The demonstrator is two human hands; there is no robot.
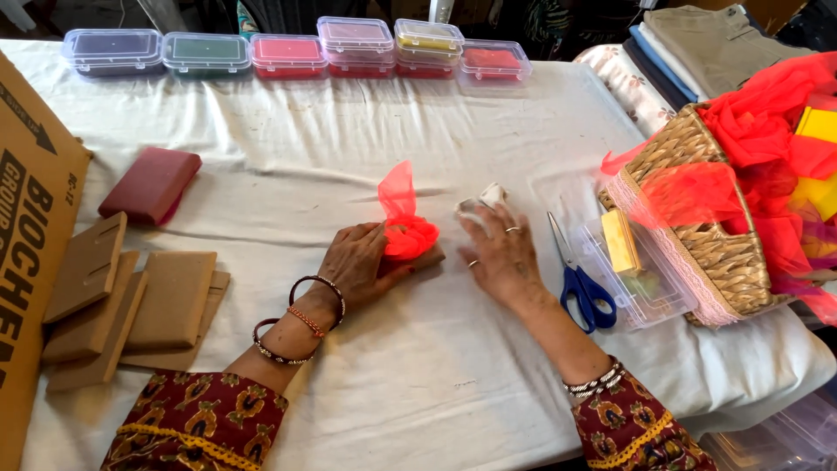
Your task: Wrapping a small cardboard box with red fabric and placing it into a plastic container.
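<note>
White cloth-covered table [418, 139], lidded boxes [288, 52] along far edge. I see left hand [362, 262] curled around red net bundle [408, 234] at table centre; right hand [497, 253] pinching white scrap [481, 199]. I judge wrapping step underway; next calls for tying off the neck.

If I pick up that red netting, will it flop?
Probably. The red netting looks thin and see-through, so likely very light. Its bunched top stands up, hinting at some springiness. The left hand pins its base, so it may shift once released.
</note>
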